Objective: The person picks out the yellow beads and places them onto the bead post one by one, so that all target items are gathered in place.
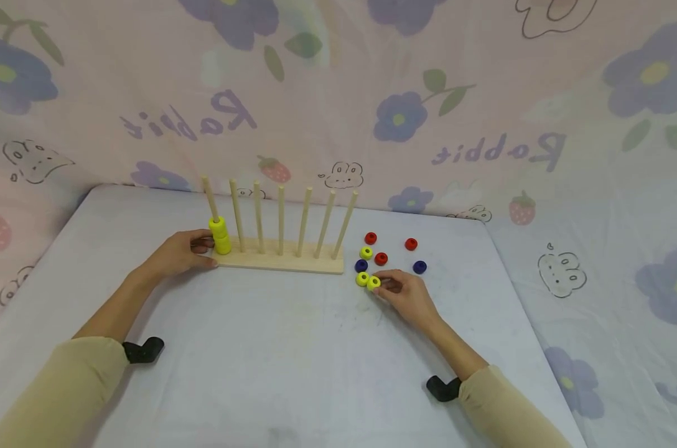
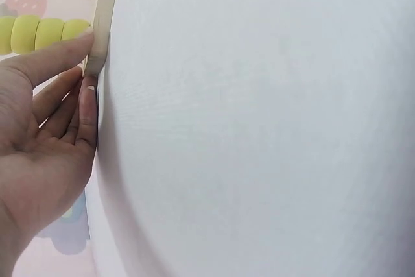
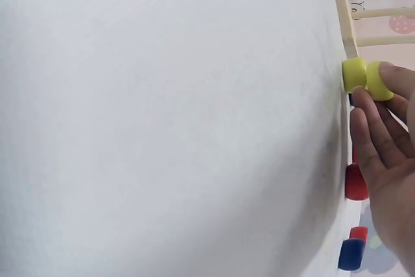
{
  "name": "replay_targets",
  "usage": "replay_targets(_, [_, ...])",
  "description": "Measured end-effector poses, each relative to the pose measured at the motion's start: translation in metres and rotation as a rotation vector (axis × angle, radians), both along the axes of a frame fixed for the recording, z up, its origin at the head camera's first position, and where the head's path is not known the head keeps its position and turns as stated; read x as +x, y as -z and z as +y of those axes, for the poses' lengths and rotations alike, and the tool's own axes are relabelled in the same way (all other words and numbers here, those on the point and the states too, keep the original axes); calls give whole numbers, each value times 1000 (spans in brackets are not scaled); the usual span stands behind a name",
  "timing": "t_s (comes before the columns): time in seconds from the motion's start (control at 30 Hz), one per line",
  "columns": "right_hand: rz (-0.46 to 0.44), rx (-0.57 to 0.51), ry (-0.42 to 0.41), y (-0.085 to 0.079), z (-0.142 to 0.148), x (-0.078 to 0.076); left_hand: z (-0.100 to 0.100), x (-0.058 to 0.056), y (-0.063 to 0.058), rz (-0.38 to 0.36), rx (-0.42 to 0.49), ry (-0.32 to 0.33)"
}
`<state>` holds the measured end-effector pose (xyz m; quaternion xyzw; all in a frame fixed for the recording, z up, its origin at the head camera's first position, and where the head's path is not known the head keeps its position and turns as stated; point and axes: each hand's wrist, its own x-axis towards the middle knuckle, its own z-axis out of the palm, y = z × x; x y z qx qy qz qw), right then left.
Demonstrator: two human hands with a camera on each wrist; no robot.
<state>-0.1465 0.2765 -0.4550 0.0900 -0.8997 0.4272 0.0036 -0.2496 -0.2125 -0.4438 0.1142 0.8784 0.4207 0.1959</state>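
Note:
A wooden peg rack (image 1: 277, 264) with a row of upright pegs stands on the table. Yellow beads (image 1: 219, 236) are stacked on its leftmost peg. My left hand (image 1: 176, 254) grips the left end of the base, thumb at the front and fingers round the end, as the left wrist view shows. Right of the rack, my right hand (image 1: 410, 300) pinches a yellow bead (image 3: 377, 81) between thumb and fingers. Close against that one is a second yellow bead (image 3: 353, 74). Behind them lie a dark blue bead (image 1: 361, 266) and another yellow bead (image 1: 366, 252).
Red beads lie around there: one at the back (image 1: 371, 238), one nearer my right hand (image 1: 381, 259) and one farther right (image 1: 411, 244). Another blue bead (image 1: 419, 267) sits near the last. A patterned cloth (image 1: 316, 112) hangs behind the white-covered table (image 1: 271, 354).

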Motion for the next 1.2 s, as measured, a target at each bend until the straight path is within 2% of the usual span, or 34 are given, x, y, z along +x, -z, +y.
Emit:
replay_targets(0.3, [37, 7, -31, -18, -5, -6, 2, 2, 0, 30, 0, 8])
replay_targets(0.57, [111, -37, -69, -38, -10, -15, 1, 4, 4, 11, 14, 4])
replay_targets(0.8, [168, -27, -79, -89, -30, -13, 0, 6, 6, -3, 18, 7])
replay_targets(0.87, [176, -24, -83, -98, -33, -14, 0, 5, 6, -8, 25, 3])
replay_targets(1.1, [242, -57, -123, -81, -17, -41, 0, 2, 5, 12, 27, 9])
replay_targets(1.2, [275, -42, -130, -87, -17, -45, 0, 1, 4, 18, 25, 4])
